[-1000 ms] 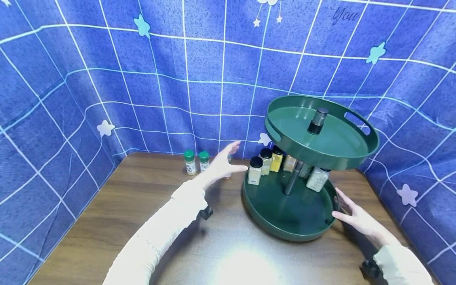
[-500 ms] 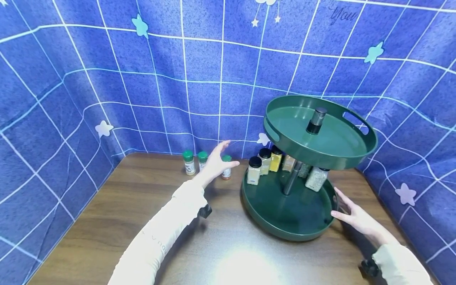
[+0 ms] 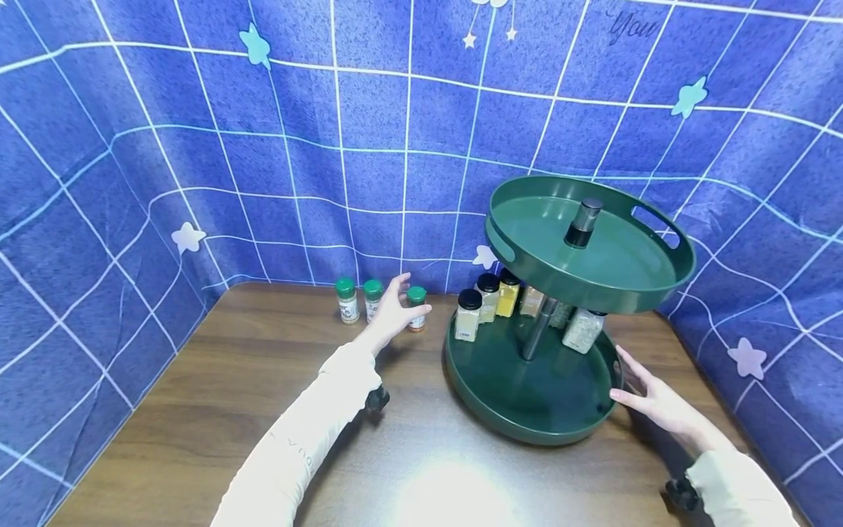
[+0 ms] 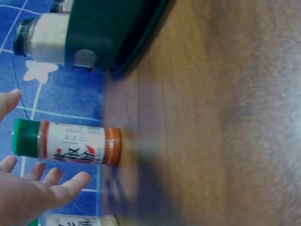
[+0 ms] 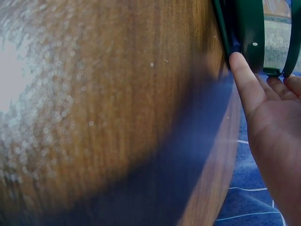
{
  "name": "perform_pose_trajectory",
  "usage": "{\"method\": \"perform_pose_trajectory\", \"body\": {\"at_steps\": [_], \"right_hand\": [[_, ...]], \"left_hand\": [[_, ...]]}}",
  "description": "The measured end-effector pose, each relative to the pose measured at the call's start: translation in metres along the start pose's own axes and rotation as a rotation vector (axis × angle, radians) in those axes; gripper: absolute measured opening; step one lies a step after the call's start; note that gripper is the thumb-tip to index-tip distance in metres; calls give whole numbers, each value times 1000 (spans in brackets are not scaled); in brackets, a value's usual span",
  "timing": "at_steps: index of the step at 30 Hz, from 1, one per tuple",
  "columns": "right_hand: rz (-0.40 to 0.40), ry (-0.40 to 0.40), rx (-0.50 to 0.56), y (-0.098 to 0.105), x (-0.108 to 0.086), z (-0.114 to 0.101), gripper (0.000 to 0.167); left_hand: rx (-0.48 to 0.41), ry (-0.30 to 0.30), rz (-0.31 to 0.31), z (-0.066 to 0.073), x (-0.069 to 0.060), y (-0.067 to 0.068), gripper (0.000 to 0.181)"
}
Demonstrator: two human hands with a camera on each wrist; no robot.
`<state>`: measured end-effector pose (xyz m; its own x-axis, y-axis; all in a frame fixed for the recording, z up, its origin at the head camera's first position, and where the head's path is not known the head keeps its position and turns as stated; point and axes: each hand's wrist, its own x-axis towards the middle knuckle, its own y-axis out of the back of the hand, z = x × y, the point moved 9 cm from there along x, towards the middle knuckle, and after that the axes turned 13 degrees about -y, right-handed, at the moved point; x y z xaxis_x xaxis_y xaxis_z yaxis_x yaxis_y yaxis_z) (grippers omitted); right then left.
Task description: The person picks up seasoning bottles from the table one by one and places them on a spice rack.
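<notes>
Stand, green, two-tier, used as reference for all places; sides as the person sees them.

Orange-filled jar, green cap: left of the stand and near it, on the table. Upright, long axis vertical.

Left hand: nearer hand to this jar, also left of the stand. Fingers spread, thumb held well away from them. Key relation: jar sits in the gap, thumb towards the stand, fingers on the side away from it, roughly level with cap and upper body. Left wrist view shows clearance on both sides; no contact made out, nothing pinched.

Right hand: at the right rim of the stand's lower tray, by the handle opening. Thumb extended, tip at the rim; other fingers apart from the thumb, reaching behind the rim. Pressure on the tray: cannot tell.

Further left of the stand than the orange-filled jar: middle jar, partly behind the left hand, and end jar, both green-capped, upright.

On the stand's lower tray: black-lidded jars, including a cream one front left, a yellow one towards the back.

Behind the stand: blue cloth, stars and grid lines.
</notes>
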<state>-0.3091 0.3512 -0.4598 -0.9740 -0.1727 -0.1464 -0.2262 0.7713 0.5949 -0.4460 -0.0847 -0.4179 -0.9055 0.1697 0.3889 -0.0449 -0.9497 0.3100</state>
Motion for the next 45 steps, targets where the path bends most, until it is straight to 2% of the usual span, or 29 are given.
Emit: {"method": "perform_pose_trajectory", "body": {"at_steps": [6,10,19,25,32,45], "right_hand": [[8,3,-5,0,0,0,79],[10,5,-8,0,0,1,79],[10,16,-14,0,2,3,78],[15,51,8,0,2,2,78],[17,59,7,0,1,2,77],[26,43,-8,2,1,2,77]], "left_hand": [[-14,53,30,-14,-3,-4,79],[-23,50,61,-16,-5,-4,73],[-62,20,100,-14,-6,-4,55],[-69,10,121,-12,-6,-3,44],[-63,17,135,-13,-6,-2,40],[-72,4,124,-12,-5,-1,39]]}}
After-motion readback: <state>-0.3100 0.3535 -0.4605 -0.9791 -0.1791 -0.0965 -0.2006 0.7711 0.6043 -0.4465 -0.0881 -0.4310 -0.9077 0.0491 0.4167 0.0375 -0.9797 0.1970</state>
